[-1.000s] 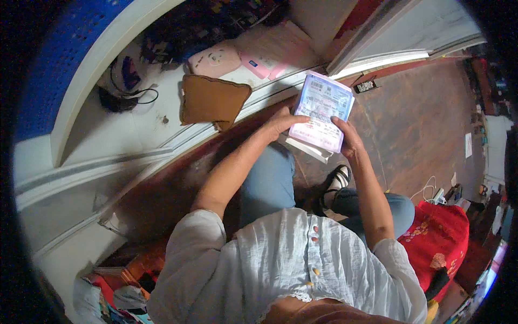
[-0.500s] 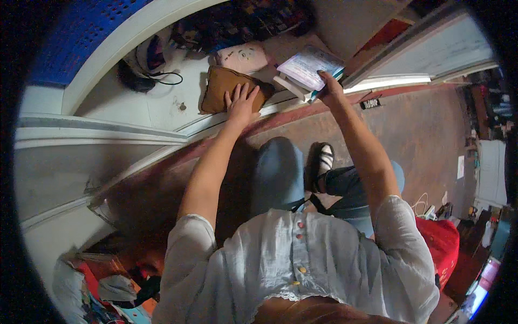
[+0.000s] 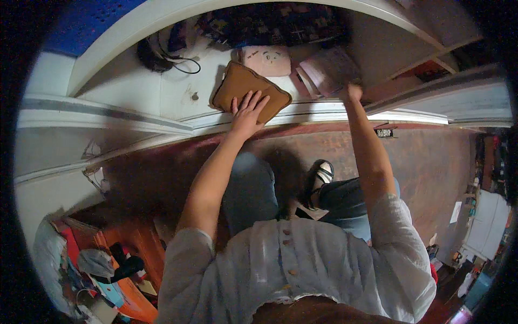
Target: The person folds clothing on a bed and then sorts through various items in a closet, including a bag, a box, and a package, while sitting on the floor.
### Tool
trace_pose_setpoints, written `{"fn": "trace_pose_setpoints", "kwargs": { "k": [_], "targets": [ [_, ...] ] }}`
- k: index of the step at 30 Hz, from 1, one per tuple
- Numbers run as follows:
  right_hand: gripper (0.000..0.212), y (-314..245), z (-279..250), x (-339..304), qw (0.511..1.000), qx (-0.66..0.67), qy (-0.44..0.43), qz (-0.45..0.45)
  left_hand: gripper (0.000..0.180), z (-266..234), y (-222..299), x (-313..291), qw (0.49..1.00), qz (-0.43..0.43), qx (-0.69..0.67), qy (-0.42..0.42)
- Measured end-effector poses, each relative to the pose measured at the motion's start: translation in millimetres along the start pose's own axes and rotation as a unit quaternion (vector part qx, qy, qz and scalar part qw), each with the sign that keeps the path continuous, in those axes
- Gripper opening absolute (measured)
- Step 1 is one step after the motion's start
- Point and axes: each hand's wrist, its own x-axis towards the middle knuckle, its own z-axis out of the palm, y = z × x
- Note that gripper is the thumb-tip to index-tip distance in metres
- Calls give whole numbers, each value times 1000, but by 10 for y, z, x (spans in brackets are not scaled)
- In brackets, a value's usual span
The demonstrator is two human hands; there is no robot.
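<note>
On a brown cushion-like pouch (image 3: 256, 89) with dark piped edges, my left hand (image 3: 250, 112) lies with its fingers stretched out. The pouch sits tilted at the front of a low white cupboard shelf (image 3: 175, 94). To its right, my right hand (image 3: 352, 93) is closed at the near right corner of a small stack of books (image 3: 329, 70), which lies in shadow inside the cupboard. The fingers under the books are hidden. A pink packet (image 3: 267, 60) with a simple face drawing rests behind the pouch.
Sliding door panels (image 3: 108, 113) flank the opening. A dark cable (image 3: 186, 66) loops on the shelf at left, with dark patterned fabric (image 3: 270, 24) at the back. A frame edge (image 3: 259, 6) arches overhead. Clothes and an orange box (image 3: 135, 294) stand at lower left.
My right hand has moved the books inward and right, from the lit front edge into the cupboard's shadow. The pouch has turned slightly under my left hand. The whole view has shifted.
</note>
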Motion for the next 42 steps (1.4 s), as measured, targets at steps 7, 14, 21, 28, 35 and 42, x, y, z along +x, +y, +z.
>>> {"fn": "trace_pose_setpoints", "kwargs": {
  "k": [7, 14, 21, 28, 35, 42],
  "targets": [
    [43, -439, 204, 366, 916, -192, -17, -352, 37, 233, 111, 142, 995, 13, 39, 86],
    [41, -882, 1468, -46, 797, -359, -239, -423, 23, -38, -225, 86, 982, -67, 75, 162],
    [38, -1043, 452, 967, 825, -407, -69, -385, 24, 218, -206, 32, 972, -167, 50, 158],
    [35, -1180, 96, 1349, 843, -420, -91, -325, 28, 232, -156, -61, 969, -153, -22, 193],
    [33, -1443, -41, 1335, 872, -317, -100, -358, 31, 251, -128, -10, 967, -168, -29, 189],
    [31, -1617, -678, 1024, 926, -119, -148, -328, 37, 169, -113, 58, 976, -169, -51, 129]
  ]
}}
